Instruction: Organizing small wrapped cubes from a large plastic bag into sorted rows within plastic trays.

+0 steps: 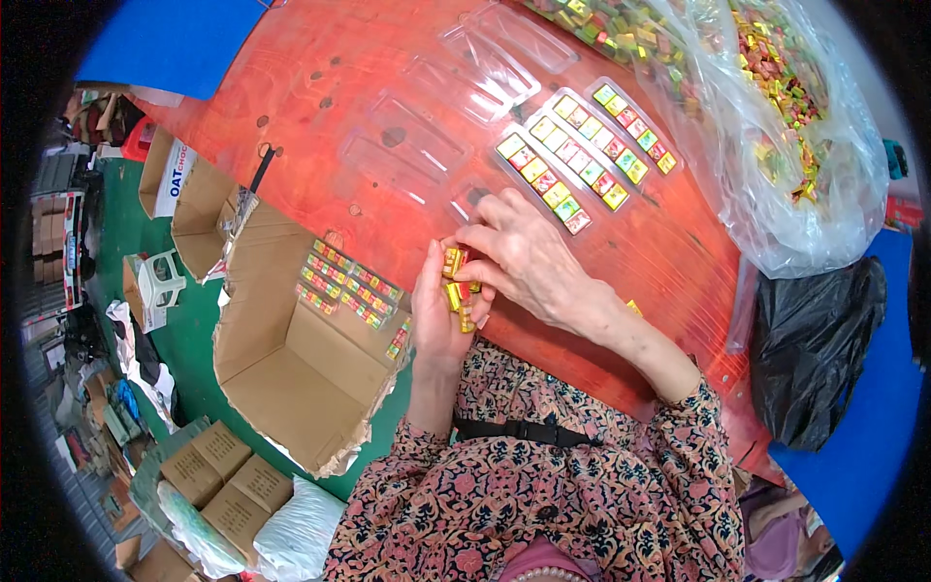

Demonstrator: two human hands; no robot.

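Several small foil-wrapped cubes (454,294), gold and red, lie in the palm of my left hand (433,320), its fingers curled around them. Over that palm reaches my right hand (529,252), thumb and fingers pinched on the same cubes; its fingertips are partly hidden. Just beyond my hands, clear plastic trays (527,144) hold rows of wrapped cubes with colourful labels. Farther left, clear trays (407,145) with nothing in them lie on the red table (301,116). One small yellow cube (633,307) shows beside my right forearm.
A large clear plastic bag (766,209) of loose wrapped cubes stands at the far right, above a black plastic bag (815,339). Left of my hands is an open cardboard box (310,398), with filled trays (349,281) against its inner side. Closed cartons (218,475) are at lower left.
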